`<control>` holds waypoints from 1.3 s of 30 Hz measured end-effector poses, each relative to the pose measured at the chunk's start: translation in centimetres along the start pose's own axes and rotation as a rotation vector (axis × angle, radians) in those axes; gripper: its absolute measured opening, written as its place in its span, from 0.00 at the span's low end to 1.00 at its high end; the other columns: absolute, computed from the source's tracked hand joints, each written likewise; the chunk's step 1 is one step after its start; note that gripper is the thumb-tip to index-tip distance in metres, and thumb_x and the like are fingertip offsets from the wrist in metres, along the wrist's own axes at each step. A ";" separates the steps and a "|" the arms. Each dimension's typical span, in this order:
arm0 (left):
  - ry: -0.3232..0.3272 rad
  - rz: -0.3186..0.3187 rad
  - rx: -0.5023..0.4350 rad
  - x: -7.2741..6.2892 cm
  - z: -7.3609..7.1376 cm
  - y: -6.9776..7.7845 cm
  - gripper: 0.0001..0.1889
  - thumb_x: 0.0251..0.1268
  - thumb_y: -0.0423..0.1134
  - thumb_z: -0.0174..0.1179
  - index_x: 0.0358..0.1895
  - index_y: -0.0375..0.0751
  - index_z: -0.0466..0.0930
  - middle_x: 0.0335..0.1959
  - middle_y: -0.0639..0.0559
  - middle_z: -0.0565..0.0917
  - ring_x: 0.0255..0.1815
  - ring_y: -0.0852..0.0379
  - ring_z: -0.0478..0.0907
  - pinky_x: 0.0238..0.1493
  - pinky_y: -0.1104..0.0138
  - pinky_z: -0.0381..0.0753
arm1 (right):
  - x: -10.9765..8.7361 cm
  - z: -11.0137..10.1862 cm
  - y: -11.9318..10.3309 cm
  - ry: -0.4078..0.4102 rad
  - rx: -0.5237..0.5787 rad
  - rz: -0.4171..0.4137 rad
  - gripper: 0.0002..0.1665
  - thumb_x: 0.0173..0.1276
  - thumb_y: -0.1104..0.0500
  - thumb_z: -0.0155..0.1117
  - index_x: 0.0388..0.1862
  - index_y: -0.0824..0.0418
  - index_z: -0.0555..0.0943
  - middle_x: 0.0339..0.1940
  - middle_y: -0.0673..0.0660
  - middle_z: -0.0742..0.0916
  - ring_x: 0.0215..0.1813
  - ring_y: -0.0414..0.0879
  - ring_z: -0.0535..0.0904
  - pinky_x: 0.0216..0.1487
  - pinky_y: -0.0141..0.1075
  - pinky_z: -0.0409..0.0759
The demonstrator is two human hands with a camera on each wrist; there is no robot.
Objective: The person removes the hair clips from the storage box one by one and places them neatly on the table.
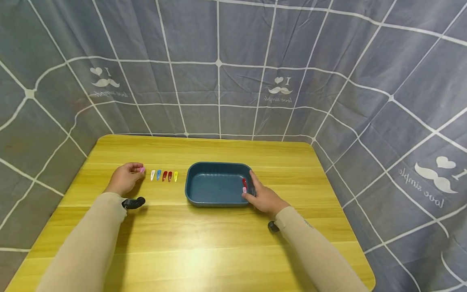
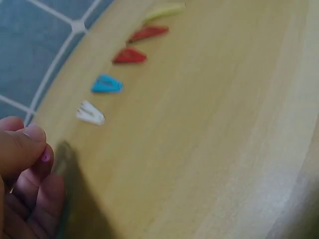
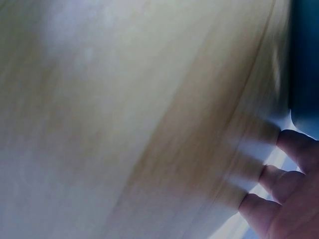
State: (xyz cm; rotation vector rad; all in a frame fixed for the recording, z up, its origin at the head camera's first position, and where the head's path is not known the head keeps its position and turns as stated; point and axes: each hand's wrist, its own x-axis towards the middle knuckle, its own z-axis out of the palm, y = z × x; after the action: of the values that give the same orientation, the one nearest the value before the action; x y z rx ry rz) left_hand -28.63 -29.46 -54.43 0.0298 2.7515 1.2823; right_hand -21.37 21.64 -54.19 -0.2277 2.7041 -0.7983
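Note:
At the left of the table in the head view, my left hand [image 1: 125, 178] pinches a pink hair clip [image 1: 142, 170] between thumb and fingers. In the left wrist view only a bit of that clip [image 2: 46, 156] shows. To its right lie a white snap clip [image 1: 153, 175], a blue clip [image 1: 158, 174], two red clips [image 1: 164, 176] and a yellow clip [image 1: 176, 176] in a row. My right hand [image 1: 267, 198] grips the right end of a dark blue plastic box [image 1: 204, 202], thumb at its rim. Inside, near that hand, are a red clip [image 1: 244, 182] and a pink clip [image 1: 245, 190].
A wood-grain table [image 1: 164, 243] with rounded corners carries everything. Behind it and along both sides hangs a grey curtain [image 1: 193, 85] with white grid lines. Dark wrist-worn pieces stick out at both sleeves, such as the black one [image 1: 134, 203] by the left wrist.

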 end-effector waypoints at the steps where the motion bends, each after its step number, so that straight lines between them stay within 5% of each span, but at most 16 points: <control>1: 0.001 -0.013 0.012 0.0 0.1 -0.1 0.24 0.82 0.38 0.57 0.70 0.24 0.72 0.58 0.30 0.82 0.53 0.45 0.82 0.39 0.76 0.80 | 0.0 0.0 0.0 0.001 0.001 -0.002 0.59 0.76 0.30 0.57 0.87 0.33 0.29 0.81 0.62 0.73 0.70 0.61 0.81 0.74 0.57 0.74; 10: -0.029 -0.020 0.093 0.8 0.5 -0.5 0.22 0.82 0.40 0.57 0.67 0.26 0.76 0.59 0.29 0.83 0.61 0.33 0.79 0.66 0.42 0.73 | 0.0 -0.2 -0.2 0.001 -0.001 0.009 0.60 0.76 0.29 0.57 0.87 0.34 0.29 0.81 0.62 0.73 0.71 0.61 0.80 0.75 0.57 0.74; 39: -0.116 -0.034 0.185 1.7 0.6 -0.3 0.23 0.82 0.41 0.58 0.67 0.27 0.75 0.58 0.31 0.81 0.59 0.35 0.76 0.69 0.40 0.71 | -0.2 -0.1 -0.3 0.005 0.005 0.024 0.60 0.76 0.31 0.58 0.87 0.34 0.29 0.82 0.63 0.71 0.76 0.63 0.75 0.78 0.58 0.70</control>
State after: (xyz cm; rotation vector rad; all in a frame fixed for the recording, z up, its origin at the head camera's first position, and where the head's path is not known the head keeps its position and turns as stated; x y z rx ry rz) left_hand -30.24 -29.10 -55.24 0.0700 2.7479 0.9812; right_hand -21.22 21.51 -53.94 -0.1925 2.7039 -0.7999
